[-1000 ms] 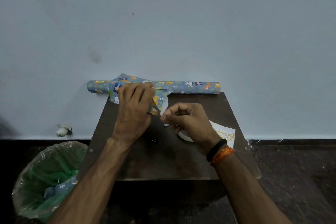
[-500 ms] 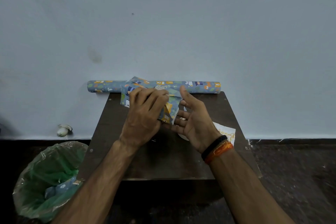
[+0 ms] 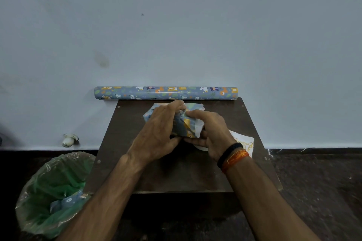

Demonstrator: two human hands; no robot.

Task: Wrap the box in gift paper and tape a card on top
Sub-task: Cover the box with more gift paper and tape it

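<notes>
While both grip it, wrapped box [image 3: 186, 126] between left hand [image 3: 158, 133], right hand [image 3: 211, 133]

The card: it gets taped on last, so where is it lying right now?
In the head view the card lies on the right side of the table, partly hidden behind the right hand, whose wrist wears bands.

The roll [image 3: 165, 93] at the far table edge is glossy printed paper. The table [image 3: 125, 133] is dark matt wood-look board. The bin liner [image 3: 49, 182] is thin, shiny, crinkled green plastic. The card [image 3: 245, 143] is white paper.
</notes>
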